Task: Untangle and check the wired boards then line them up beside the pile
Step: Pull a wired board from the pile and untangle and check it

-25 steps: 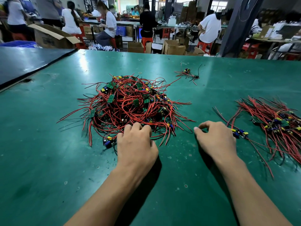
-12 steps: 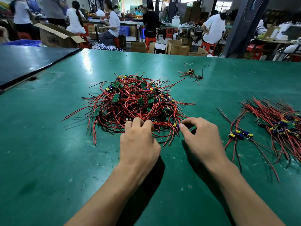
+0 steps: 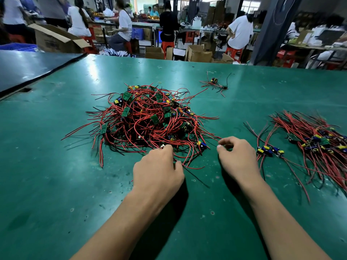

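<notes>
Pile: we log one heap of wired boards, the pile [image 3: 150,117], with red and black leads knotted through small green boards, lying mid-way across the green table [image 3: 56,184].
Left hand: the left hand [image 3: 157,171] sits at the pile's near edge, knuckles up, fingers curled down over the wires [image 3: 184,158] and thumb touching them.
Right hand: the right hand [image 3: 238,158] is just right of the pile. Thumb and forefinger are bent toward each other at the tip of a red lead [image 3: 212,135]. We cannot tell whether they actually pinch it.
Row: the finished boards [image 3: 315,141] lie fanned out at the right, well apart from the pile. The nearest one [image 3: 268,150] is just beside the right wrist.
Stray: one small bundle [image 3: 214,82] lies alone beyond the pile.
Change: a second ago the right hand was at the row's nearest board. It then crossed to the pile's edge and now sits slightly back from it. The left hand has stayed planted on the wires.
Meaning: we judge one board placed and the next pick begun, with the left hand anchoring and the right seeking a free lead.
Remaining: most of the pile is unsorted.
Risk: pulling one lead may drag neighbouring boards along.
</notes>
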Motion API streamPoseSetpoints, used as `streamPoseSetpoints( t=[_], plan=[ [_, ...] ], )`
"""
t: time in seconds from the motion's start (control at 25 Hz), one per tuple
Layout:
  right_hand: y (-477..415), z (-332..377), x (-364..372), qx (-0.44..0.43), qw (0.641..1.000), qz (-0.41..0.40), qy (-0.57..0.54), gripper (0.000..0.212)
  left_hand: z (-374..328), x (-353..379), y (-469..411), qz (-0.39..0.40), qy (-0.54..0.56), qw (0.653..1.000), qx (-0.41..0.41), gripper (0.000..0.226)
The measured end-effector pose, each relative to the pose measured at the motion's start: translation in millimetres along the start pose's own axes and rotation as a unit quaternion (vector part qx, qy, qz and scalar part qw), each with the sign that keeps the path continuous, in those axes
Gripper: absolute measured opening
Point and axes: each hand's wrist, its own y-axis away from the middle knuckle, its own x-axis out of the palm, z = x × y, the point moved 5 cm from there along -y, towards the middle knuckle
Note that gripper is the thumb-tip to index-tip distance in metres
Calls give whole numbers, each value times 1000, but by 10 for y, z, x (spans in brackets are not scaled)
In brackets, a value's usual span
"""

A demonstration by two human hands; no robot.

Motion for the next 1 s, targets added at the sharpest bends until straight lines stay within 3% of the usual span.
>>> streamPoseSetpoints(
  t=[0.12,0.36,0.56,0.64,0.76,0.84,0.92,1.0],
  plan=[
    [-27,-74,-68,30,999,-12,18,25,27,38,-10,28,-58,998,-8,37],
    [-66,-231,-248,105,989,-34,96,46,-54,30,16,21,-39,999,9,40],
    [7,-112,-122,56,989,-23,134,44,-89,7,40,26,-20,999,18,37],
    [54,-2,-27,2,995,-28,91,35,-88,0,31,20,12,1000,13,30],
    [117,182,-2,-93,989,-39,-111,14,-71,8,21,0,88,996,-1,17],
    [149,275,31,-123,973,10,-195,9,-62,55,0,-5,146,989,13,14],
    [181,322,120,-129,966,88,-204,12,-38,109,-46,-8,189,981,29,19],
    [204,341,189,-141,969,143,-143,11,22,139,-95,-15,235,972,20,22]
  ],
)
